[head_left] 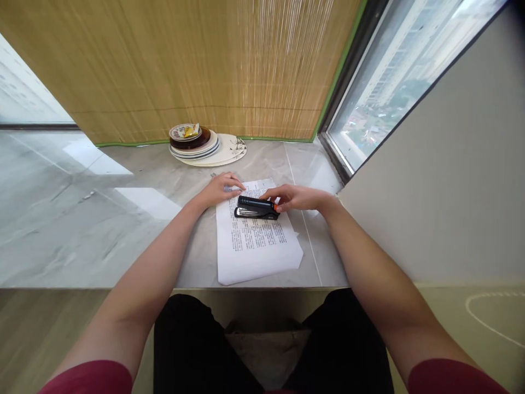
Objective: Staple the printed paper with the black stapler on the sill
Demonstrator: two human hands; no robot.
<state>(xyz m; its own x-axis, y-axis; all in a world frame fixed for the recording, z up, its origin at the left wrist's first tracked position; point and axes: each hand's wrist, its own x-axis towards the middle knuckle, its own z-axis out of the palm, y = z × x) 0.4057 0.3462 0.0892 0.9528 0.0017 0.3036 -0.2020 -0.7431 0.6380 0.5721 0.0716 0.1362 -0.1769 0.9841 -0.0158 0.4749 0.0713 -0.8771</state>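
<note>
A black stapler (255, 208) with an orange part at its back end lies over a small stack of printed paper sheets (258, 262). My right hand (293, 197) holds the stapler by that back end, thumb on the near side and fingers on the far side. The stapler's jaw points left, with a gap between its top arm and base. At the upper left corner of the sheets rests my left hand (223, 189), fingers stretched out and apart, fingertips on the paper. The sheets lie slightly fanned, with a corner sticking out at the right.
Stacked plates (194, 153) stand on an oval board (235, 150) at the back, a small yellow packet (191, 131) on top. Behind them hangs a bamboo blind (184, 65). A window (385, 87) and grey wall (451, 164) bound the marble ledge (123, 241) on the right.
</note>
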